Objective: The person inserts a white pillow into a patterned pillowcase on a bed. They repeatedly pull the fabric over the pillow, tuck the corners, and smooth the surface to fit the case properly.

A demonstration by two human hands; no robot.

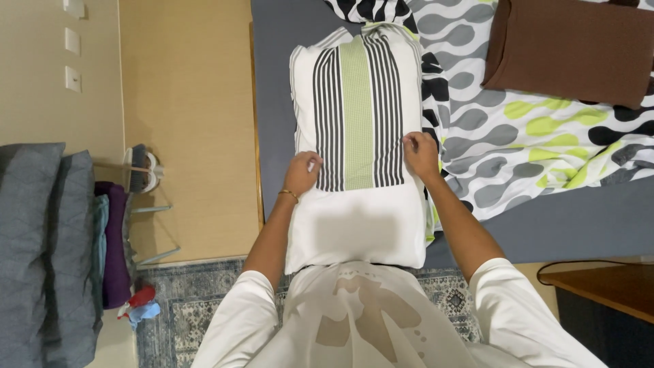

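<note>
Lying lengthwise on the grey bedsheet (pixel 286 82), the white pillow (pixel 357 143) with black and green stripes down its middle reaches from the person's waist toward the far end of the bed. The left hand (pixel 302 174) pinches the pillowcase fabric at the pillow's left edge, fingers curled closed on the cloth. The right hand (pixel 421 155) grips the pillow's right edge the same way. Right of the pillow spreads a patterned grey, black and green quilt (pixel 524 129), with a brown pillow (pixel 572 48) on it.
</note>
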